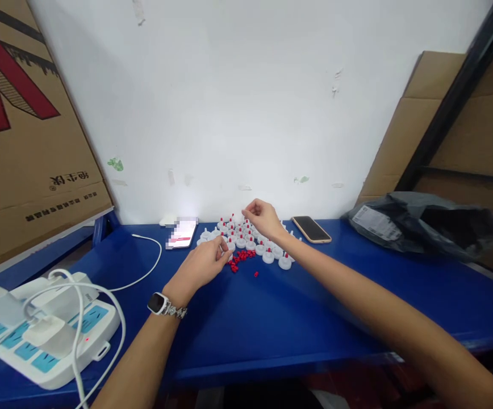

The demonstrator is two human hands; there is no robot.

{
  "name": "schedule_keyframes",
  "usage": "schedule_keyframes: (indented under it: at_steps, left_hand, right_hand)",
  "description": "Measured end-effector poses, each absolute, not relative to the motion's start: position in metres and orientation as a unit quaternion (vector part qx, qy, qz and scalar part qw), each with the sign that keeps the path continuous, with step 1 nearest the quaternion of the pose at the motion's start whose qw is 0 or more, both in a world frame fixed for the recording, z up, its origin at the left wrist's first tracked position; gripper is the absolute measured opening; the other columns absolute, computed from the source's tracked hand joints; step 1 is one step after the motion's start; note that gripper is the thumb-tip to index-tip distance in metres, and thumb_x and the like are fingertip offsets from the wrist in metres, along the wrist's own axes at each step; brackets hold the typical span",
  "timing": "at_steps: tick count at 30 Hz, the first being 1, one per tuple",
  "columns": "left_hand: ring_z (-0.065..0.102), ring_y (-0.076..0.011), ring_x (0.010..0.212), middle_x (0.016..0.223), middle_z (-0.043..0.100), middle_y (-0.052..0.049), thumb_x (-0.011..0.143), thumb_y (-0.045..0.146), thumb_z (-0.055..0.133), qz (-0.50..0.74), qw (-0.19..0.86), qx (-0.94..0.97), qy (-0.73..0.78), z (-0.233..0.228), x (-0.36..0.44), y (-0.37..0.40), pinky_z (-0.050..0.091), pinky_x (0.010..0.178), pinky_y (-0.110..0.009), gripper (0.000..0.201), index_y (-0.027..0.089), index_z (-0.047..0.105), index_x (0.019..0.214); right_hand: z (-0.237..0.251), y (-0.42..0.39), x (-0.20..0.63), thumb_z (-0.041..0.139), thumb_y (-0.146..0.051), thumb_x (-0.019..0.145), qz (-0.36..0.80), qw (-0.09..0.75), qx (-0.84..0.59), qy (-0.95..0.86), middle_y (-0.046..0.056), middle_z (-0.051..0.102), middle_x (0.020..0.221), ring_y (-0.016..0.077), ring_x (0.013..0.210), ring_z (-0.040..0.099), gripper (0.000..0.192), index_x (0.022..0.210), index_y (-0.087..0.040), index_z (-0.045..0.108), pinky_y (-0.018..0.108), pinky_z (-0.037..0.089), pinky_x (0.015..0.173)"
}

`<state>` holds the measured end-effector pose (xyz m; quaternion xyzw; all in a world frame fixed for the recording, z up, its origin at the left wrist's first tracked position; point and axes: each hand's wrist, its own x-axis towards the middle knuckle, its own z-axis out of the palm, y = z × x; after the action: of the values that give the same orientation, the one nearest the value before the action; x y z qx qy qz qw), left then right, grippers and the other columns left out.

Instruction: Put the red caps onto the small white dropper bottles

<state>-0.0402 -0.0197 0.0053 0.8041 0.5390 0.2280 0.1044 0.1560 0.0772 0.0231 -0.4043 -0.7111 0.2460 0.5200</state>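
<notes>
Mid-surface, near the wall: cluster of white round pieces (pixel 268 257), spouts up, packed close; many wear red tips, some at the left and back edges show white spouts.
Red bits: small pile of loose red tips (pixel 241 257) at front of cluster, beside left fingers; one single red tip (pixel 255 274) nearer the person, apart from pile.
Left hand: left hand (pixel 204 264) low at left front of cluster, palm down, fingers curled, gap narrow, just beside white pieces and red pile; grip on anything, cannot tell.
Right hand: right hand (pixel 264 218) above back of cluster, wrist bent, thumb and index nearly pinched; whether a small part sits between them, cannot tell.
Left wrist: watch (pixel 157 303), dark face, metal band.
Phones: lit phone (pixel 184 234) left of cluster, screen partly blurred; dark-screened phone (pixel 312 229) right of it, both flat.
Left side: white power strip (pixel 88 347), plugs in, cables looped over it; cardboard box (pixel 37 153) with red print behind.
Right side: dark plastic bag (pixel 400 210) with white label, crumpled; cardboard (pixel 417 119) behind it.
Base: blue surface (pixel 246 324).
Back: white wall (pixel 246 102), scuffed.
</notes>
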Motion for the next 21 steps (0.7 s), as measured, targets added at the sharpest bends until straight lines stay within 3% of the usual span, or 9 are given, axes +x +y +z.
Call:
schedule_keyframes:
  at_steps: [3, 6, 14, 21]
  left_hand:
    - [0.054, -0.0163, 0.057, 0.065, 0.060, 0.000, 0.093, 0.042, 0.045, 0.201, 0.119, 0.804, 0.547, 0.002, -0.045, -0.016, 0.034, 0.055, -0.027, 0.025, 0.021, 0.054, 0.082]
    - [0.055, -0.0159, 0.059, 0.067, 0.062, -0.001, 0.091, 0.038, 0.047, 0.186, 0.136, 0.808, 0.542, -0.005, -0.047, -0.012, 0.034, 0.054, -0.026, 0.023, 0.021, 0.053, 0.077]
    - [0.057, -0.0173, 0.062, 0.073, 0.065, -0.003, 0.090, 0.034, 0.047, 0.164, 0.135, 0.805, 0.554, -0.007, -0.053, -0.011, 0.034, 0.055, -0.027, 0.019, 0.021, 0.056, 0.079]
    - [0.061, -0.0197, 0.067, 0.082, 0.068, -0.007, 0.090, 0.032, 0.047, 0.159, 0.113, 0.778, 0.597, 0.001, -0.055, -0.018, 0.035, 0.056, -0.027, 0.017, 0.021, 0.059, 0.085]
  right_hand:
    - [0.028, 0.114, 0.139, 0.054, -0.024, 0.083, 0.145, 0.436, -0.469, -0.754, 0.003, 0.068, 0.077, 0.0131, 0.069, 0.061, 0.009, 0.084, -0.017, 0.060, 0.024, 0.045, 0.065]
    - [0.027, 0.141, 0.119, 0.051, -0.017, 0.084, 0.078, 0.369, -0.505, -0.776, 0.005, 0.070, 0.084, 0.0140, 0.074, 0.061, 0.012, 0.088, -0.016, 0.063, 0.024, 0.044, 0.067]
    - [0.011, 0.176, 0.092, 0.055, -0.012, 0.080, 0.034, 0.282, -0.531, -0.798, 0.011, 0.070, 0.088, 0.0199, 0.079, 0.062, 0.016, 0.088, -0.016, 0.068, 0.027, 0.043, 0.070]
    - [0.011, 0.180, 0.085, 0.055, -0.010, 0.080, 0.030, 0.230, -0.506, -0.831, 0.009, 0.072, 0.092, 0.0176, 0.082, 0.063, 0.019, 0.090, -0.016, 0.070, 0.024, 0.043, 0.071]
